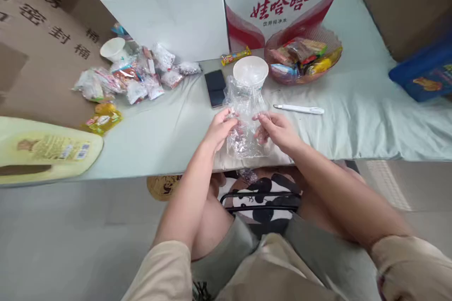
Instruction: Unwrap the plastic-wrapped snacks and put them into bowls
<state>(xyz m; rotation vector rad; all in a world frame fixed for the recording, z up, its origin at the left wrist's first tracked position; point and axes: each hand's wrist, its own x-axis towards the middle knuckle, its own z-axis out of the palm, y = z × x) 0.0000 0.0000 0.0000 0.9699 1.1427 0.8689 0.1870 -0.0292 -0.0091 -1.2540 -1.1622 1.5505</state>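
Note:
A clear crinkled plastic bag (pixel 245 103) is held up over the near edge of the table (pixel 158 136). My left hand (pixel 221 129) pinches its left side and my right hand (pixel 277 129) pinches its right side, both with fingers closed on the film. Just behind the bag stands a white bowl (pixel 251 70). A dark phone (pixel 215 88) lies left of the bowl and a white pen (pixel 299 109) lies to the right of my right hand.
A pile of small filled snack bags (pixel 130 80) and a white cup (pixel 113 49) sit at the back left. A pink basket of wrapped snacks (pixel 302 56) is at the back right. White boxes (pixel 282 0) line the back. A yellow jug (pixel 42 153) lies at the left.

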